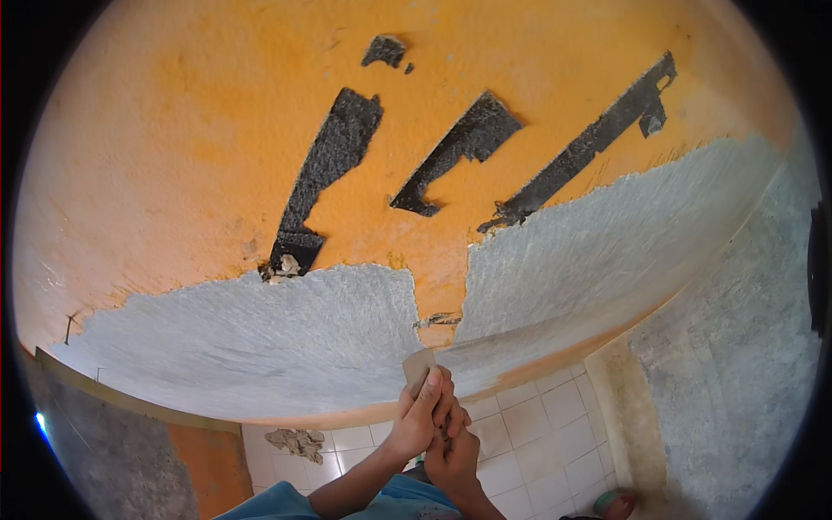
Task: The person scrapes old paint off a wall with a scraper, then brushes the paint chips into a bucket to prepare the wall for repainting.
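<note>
A flat, pale brown scraper blade (418, 367) points up at the wall, its tip close to the lower end of a narrow orange paint strip (440, 290). My left hand (420, 418) is closed round the scraper near the blade, thumb laid along it. Just below, my right hand (455, 455) is wrapped round the dark handle, which mostly hides behind the fingers. Grey, scratched wall surface (286, 338) spreads on both sides of the strip. Above it the wall keeps its orange paint (199, 156).
Ragged black patches (334, 156) cling to the orange paint. White floor tiles (529, 429) lie below, with a crumpled greyish heap (297, 444) on the left. A grey side wall (728, 364) stands at right; a red-and-green object (614, 503) sits near its foot.
</note>
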Demonstrator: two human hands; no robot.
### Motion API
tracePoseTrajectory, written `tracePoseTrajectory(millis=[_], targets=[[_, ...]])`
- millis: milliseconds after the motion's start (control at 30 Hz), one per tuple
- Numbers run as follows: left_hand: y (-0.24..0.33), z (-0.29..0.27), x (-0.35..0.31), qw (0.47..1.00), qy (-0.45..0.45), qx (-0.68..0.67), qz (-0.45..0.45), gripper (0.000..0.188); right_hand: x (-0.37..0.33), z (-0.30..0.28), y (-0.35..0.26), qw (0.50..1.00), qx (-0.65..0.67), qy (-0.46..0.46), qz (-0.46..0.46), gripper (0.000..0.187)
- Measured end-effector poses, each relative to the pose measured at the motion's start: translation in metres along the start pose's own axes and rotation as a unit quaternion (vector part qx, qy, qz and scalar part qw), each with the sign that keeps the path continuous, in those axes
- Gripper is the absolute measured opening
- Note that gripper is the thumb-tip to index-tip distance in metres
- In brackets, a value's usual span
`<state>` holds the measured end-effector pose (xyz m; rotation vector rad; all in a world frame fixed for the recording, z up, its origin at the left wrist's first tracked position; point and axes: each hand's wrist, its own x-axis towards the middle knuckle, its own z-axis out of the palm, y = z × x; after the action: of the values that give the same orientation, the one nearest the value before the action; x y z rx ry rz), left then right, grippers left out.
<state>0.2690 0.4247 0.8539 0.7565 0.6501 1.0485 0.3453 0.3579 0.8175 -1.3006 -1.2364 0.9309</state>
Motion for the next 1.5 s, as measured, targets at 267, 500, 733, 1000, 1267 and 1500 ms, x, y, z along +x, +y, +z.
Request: tracePoseTrajectory(millis=[267,500,733,1000,1267,1500], targets=[[0.003,0.004,-0.003,0.999,0.029,0.04,0.003,0.034,0.0,-0.003,0.002,0.999,-0.028,-0.021,0.005,0.022],[0.004,0.009,-0.002,0.998,0.038,0.037,0.014,0.032,-0.002,-0.002,0.0,1.0,0.025,-0.004,-0.002,0.023],[0.001,0.005,-0.003,0.997,0.044,0.052,0.028,0.029,0.002,-0.005,-0.006,0.999,0.039,-0.012,-0.005,0.025],[0.002,0.006,-0.001,0.998,0.039,0.044,0.024,0.03,0.001,-0.006,-0.008,0.999,0.004,-0.011,-0.047,0.026],[0.007,0.01,-0.004,0.997,0.042,0.055,0.024,0.03,0.003,-0.007,-0.006,0.999,0.041,-0.023,0.018,0.026],[0.011,0.018,-0.001,0.997,0.039,0.055,0.035,0.03,0.008,-0.006,-0.006,0.997,0.053,0.015,-0.056,0.026]])
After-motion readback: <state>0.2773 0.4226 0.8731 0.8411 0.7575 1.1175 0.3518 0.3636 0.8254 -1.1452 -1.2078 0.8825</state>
